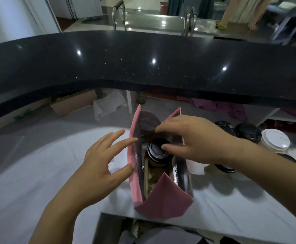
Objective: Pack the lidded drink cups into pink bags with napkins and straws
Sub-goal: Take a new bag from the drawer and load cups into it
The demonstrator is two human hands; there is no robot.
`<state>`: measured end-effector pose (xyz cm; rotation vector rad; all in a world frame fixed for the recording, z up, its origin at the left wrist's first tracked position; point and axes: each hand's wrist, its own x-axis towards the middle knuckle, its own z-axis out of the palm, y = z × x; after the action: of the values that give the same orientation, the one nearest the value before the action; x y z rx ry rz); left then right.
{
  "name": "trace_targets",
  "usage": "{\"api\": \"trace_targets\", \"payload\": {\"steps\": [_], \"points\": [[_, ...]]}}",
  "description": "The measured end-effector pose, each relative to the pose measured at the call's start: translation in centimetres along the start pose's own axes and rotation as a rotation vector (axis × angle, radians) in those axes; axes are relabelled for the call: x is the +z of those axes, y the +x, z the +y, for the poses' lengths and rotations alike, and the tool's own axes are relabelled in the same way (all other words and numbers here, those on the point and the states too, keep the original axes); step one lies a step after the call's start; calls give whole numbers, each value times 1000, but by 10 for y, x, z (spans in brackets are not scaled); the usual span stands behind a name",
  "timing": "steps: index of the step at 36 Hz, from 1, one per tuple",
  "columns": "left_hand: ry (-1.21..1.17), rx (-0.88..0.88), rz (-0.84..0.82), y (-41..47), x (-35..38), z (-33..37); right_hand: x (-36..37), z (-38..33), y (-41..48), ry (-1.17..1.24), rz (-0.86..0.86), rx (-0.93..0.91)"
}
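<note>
The left hand (101,161), grip apart, should brace the bag (163,199) at nine o'clock while the right hand (196,140), grip apart, seats the cup (156,153) upright.

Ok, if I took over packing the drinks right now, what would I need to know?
Left hand: open, fingertips against the left wall of the pink bag.
Right hand: open over the bag's mouth, thumb by the black-lidded cup.
Done: that cup stands in the bag.
Left: more lidded cups wait to the right; napkin and straw in the bag cannot be confirmed.
</note>
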<state>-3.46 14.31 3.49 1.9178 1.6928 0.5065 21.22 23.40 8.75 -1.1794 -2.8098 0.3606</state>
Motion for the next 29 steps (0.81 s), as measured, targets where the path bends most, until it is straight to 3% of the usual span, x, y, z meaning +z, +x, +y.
{"api": "trace_targets", "payload": {"steps": [4, 8, 12, 18, 29], "points": [[-102, 46, 46, 1, 2, 8, 7, 16, -39, 126, 320, 89], [-182, 37, 105, 0, 1, 12, 30, 38, -70, 238, 412, 300], [-270, 30, 119, 4, -1, 13, 53, 70, -88, 358, 188, 477], [-256, 43, 145, 13, -5, 9, 78, 94, -91, 93, -146, 578], [-329, 27, 309, 13, -8, 2, 89, 93, -56, -111, -252, 556]]}}
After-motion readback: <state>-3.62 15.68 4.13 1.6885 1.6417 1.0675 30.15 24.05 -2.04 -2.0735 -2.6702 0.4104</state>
